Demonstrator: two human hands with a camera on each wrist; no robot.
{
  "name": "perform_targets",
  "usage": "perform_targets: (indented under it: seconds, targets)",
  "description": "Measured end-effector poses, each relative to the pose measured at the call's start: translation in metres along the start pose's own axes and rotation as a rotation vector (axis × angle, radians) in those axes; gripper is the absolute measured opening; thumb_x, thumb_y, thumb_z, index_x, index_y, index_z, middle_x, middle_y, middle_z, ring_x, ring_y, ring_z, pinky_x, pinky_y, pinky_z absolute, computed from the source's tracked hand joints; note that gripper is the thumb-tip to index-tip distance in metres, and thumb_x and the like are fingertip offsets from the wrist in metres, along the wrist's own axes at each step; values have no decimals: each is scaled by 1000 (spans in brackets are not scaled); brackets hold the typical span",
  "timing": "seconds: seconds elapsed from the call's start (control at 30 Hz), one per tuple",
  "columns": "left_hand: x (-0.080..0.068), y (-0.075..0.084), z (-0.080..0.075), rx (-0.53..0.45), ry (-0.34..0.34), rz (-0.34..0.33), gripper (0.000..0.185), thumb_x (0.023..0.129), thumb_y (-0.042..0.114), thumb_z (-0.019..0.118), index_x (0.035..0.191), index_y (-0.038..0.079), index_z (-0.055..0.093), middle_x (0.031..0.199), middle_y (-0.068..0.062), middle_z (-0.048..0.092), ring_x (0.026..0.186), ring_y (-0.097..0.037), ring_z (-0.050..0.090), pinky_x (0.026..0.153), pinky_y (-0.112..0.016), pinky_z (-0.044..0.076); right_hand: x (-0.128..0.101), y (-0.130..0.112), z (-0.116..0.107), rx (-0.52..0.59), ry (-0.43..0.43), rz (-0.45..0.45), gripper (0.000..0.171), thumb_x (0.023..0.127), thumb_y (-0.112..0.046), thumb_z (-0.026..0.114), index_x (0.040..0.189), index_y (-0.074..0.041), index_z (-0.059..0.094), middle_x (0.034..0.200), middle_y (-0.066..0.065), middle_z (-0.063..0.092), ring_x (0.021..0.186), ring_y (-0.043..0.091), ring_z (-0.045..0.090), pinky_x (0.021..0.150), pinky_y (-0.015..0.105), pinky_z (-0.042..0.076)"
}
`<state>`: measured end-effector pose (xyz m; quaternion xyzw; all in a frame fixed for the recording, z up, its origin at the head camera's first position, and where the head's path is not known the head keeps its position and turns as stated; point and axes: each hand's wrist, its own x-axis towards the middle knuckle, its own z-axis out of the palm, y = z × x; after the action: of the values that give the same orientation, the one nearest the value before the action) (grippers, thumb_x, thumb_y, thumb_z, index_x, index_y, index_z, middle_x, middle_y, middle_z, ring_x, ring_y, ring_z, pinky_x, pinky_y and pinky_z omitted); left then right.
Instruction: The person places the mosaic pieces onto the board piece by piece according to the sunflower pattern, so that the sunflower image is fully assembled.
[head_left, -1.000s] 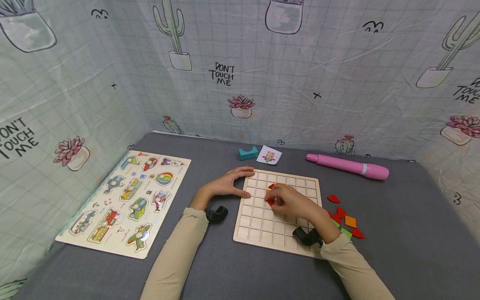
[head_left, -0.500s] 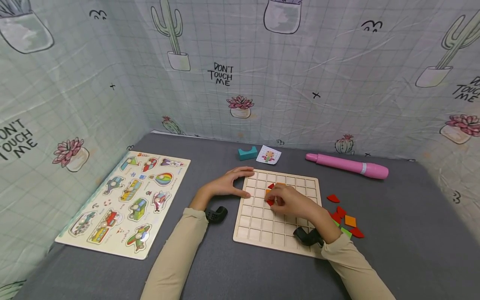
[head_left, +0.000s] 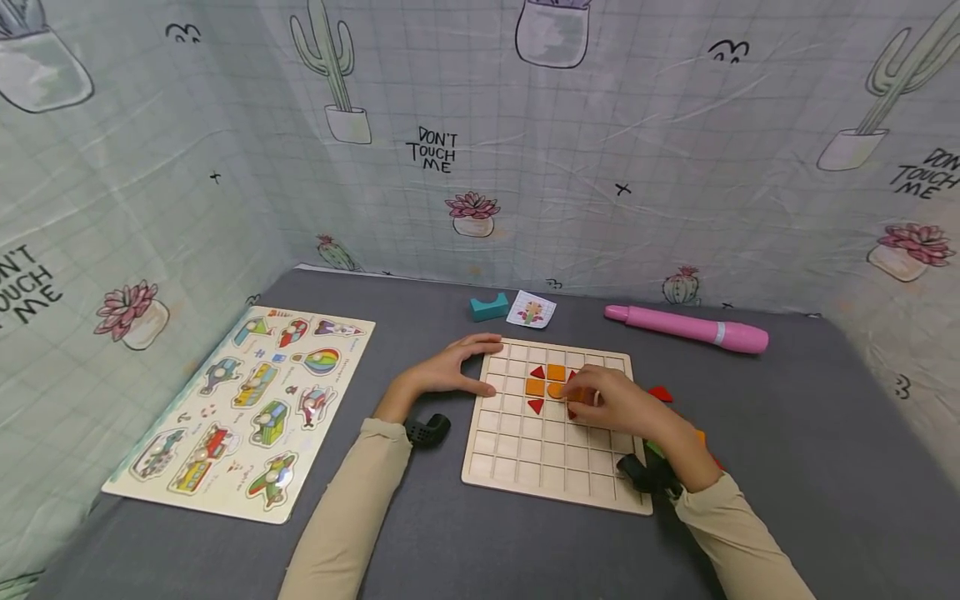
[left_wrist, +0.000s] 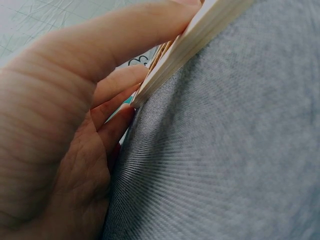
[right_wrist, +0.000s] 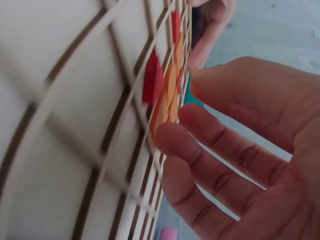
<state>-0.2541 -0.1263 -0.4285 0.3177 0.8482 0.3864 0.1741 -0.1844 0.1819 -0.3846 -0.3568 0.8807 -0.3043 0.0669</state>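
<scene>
Shows plain grey desk [head_left: 825, 442]. Carries picture board [head_left: 228, 489] at left, gridded wooden board [head_left: 519, 451] at centre; behind that, teal block [head_left: 489, 309] just beside small picture card [head_left: 531, 310]. Also holds pink pen-like object [head_left: 675, 322] at back right, plus partly hidden coloured pieces [head_left: 661, 393] at right.

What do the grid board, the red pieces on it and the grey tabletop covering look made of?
Grid board: likely bare wood, pale and matte, with a streaked edge. Red pieces: smooth-looking, solid-coloured; painted wood or plastic, can't tell. Grey tabletop covering: apparently matte woven cloth, ribbed weave showing close up.
</scene>
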Motion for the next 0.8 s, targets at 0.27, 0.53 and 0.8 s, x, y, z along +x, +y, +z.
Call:
perform_targets:
  seconds: [0.27,0.53,0.8]
  targets:
    - [0,-2,0,2,1,-5,76,84,23,77,149,9,41,160,-5,25,149,-27,15,117,-54,15,-25,18,-11,29,40,73,14,91,-4,66,104,-2,71,94,2,65,74,8,53,62,25,49]
    - [-2,-4,2,-9,17,-22,76,84,23,78,149,9,41,160,-5,25,149,-27,15,118,-54,14,-47,32,-24,40,105,112,19,92,-6,67,110,0,68,91,-1,59,74,8,52,61,25,47]
    - [-2,-1,1,-18,11,-2,75,84,23,77,149,7,42,159,-7,26,148,-29,16,117,-55,14,-75,42,-41,14,169,128,14,90,-5,69,104,-4,70,95,1,63,80,4,56,70,26,53]
